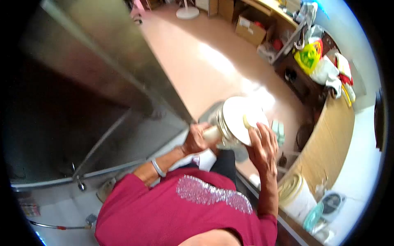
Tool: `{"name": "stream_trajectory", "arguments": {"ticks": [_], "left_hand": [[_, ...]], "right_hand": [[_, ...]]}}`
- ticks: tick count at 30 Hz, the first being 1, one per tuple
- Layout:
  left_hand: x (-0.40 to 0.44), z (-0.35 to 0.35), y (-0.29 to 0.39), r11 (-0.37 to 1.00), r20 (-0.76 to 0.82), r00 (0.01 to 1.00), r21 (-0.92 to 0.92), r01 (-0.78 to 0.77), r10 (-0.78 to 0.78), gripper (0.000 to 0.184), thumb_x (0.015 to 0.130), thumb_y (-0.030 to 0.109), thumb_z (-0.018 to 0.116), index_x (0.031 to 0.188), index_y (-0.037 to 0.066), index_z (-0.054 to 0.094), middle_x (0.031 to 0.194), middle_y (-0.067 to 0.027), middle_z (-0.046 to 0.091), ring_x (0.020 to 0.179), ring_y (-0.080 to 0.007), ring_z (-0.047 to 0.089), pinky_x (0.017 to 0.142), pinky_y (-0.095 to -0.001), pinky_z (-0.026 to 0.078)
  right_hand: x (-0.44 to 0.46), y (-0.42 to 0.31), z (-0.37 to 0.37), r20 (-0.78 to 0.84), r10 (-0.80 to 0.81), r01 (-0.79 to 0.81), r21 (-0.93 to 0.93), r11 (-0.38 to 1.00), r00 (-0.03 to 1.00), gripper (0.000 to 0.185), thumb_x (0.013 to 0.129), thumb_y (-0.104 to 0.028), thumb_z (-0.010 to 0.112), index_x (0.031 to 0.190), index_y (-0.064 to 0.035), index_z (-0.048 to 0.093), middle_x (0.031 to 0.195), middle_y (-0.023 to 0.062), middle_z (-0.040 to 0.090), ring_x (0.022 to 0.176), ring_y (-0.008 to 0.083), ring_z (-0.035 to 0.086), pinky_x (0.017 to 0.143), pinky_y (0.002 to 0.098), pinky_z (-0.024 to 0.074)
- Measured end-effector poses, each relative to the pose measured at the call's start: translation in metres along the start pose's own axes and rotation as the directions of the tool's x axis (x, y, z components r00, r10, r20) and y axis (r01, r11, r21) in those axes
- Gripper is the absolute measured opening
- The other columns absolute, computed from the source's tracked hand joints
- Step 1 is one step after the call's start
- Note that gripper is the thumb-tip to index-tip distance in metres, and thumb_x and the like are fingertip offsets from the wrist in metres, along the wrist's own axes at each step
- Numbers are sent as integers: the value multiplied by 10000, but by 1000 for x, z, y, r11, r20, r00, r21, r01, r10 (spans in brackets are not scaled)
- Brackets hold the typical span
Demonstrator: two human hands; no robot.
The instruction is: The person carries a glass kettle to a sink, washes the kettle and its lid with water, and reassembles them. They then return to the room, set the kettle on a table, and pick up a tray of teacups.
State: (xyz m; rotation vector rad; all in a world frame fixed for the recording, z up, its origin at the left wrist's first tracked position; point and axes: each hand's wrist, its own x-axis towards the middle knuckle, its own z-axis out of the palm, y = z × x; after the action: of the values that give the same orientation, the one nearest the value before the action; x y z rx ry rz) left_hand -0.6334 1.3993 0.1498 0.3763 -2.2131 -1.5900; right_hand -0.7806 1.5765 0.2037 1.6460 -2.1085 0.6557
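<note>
My left hand (196,139) is closed around the cream handle (212,133) of a round pot (221,126), held in front of my body. A pale round lid (236,116) covers the pot's top, washed out by bright light. My right hand (264,144) is at the lid's right side, its fingers bent around the pale knob (248,120). The pot is tilted in this view and somewhat blurred, and its contents are hidden. Behind it shows part of a grey round shape (213,110) that I cannot make out.
At left stands a large dark metal surface with a raised panel (111,45), its edge close to my left hand. A wooden board (328,135) and a fan-like white device (331,203) are at right. Further off are bags (308,56), a cardboard box (250,30) and the pinkish floor (184,53).
</note>
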Motion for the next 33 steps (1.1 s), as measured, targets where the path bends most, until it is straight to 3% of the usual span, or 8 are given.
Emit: {"name": "stream_trajectory", "arguments": {"ticks": [5, 9, 11, 13, 16, 25, 29, 33], "left_hand": [[125, 26, -9, 990, 91, 995, -130, 47, -35, 288, 671, 112, 722, 881, -41, 596, 778, -72, 628, 690, -105, 578, 592, -236, 469], [234, 46, -11, 988, 144, 980, -55, 146, -137, 262, 690, 141, 719, 862, -14, 597, 766, -65, 626, 683, -95, 577, 591, -231, 469], [283, 42, 2, 970, 134, 982, -186, 158, -134, 247, 708, 141, 709, 867, -9, 593, 756, -59, 624, 674, -94, 580, 584, -229, 469], [316, 40, 3, 978, 86, 992, -177, 107, -93, 250, 721, 145, 704, 883, -5, 587, 745, -49, 618, 663, -88, 578, 570, -222, 461], [368, 21, -3, 978, 40, 995, -184, 95, -89, 253, 722, 144, 703, 889, -4, 585, 740, -46, 615, 666, -84, 572, 580, -221, 453], [493, -90, -54, 989, -251, 967, -150, 10, -48, 252, 703, 157, 715, 864, 2, 597, 722, -37, 606, 655, -77, 559, 571, -224, 438], [535, -170, -72, 997, -317, 948, -77, 7, -31, 270, 710, 197, 714, 865, 8, 599, 721, -38, 602, 647, -79, 554, 568, -219, 434], [564, -230, -74, 992, -357, 928, -104, 77, -109, 291, 723, 230, 706, 868, 1, 599, 721, -44, 602, 645, -83, 548, 555, -224, 426]], "right_hand": [[44, 106, 15, 47, 11, -12, 22, 1000, 999, 519, 720, -452, 627, 1005, -29, 536, 1143, 195, 484, 967, 357, 511, 786, 447, 410], [106, 205, 22, 178, 45, -76, 172, 982, 983, 624, 719, -563, 564, 1019, -23, 476, 1171, 207, 431, 998, 368, 441, 817, 484, 364], [140, 252, 28, 199, -8, -49, 279, 959, 980, 634, 720, -574, 553, 1009, -15, 478, 1157, 211, 433, 1000, 379, 433, 830, 499, 350], [194, 279, 11, 265, -63, -40, 365, 930, 962, 523, 710, -360, 659, 1035, -23, 425, 1200, 225, 410, 967, 389, 455, 821, 470, 381], [270, 323, 30, 307, -148, -23, 491, 871, 940, 624, 564, -109, 758, 1069, -22, 401, 1212, 232, 404, 973, 394, 475, 816, 427, 424], [504, 370, 137, 439, -531, 203, 599, 774, 725, 475, 618, -200, 762, 1039, -74, 582, 1085, 149, 525, 912, 304, 556, 740, 378, 496], [584, 363, 195, 489, -546, 107, 671, 734, 680, 413, 638, -164, 742, 1019, -83, 604, 1050, 150, 520, 884, 311, 561, 732, 377, 493], [653, 353, 240, 417, -644, 255, 675, 692, 642, 384, 670, -166, 717, 1038, -131, 611, 1044, 166, 506, 854, 299, 556, 725, 374, 494]]}}
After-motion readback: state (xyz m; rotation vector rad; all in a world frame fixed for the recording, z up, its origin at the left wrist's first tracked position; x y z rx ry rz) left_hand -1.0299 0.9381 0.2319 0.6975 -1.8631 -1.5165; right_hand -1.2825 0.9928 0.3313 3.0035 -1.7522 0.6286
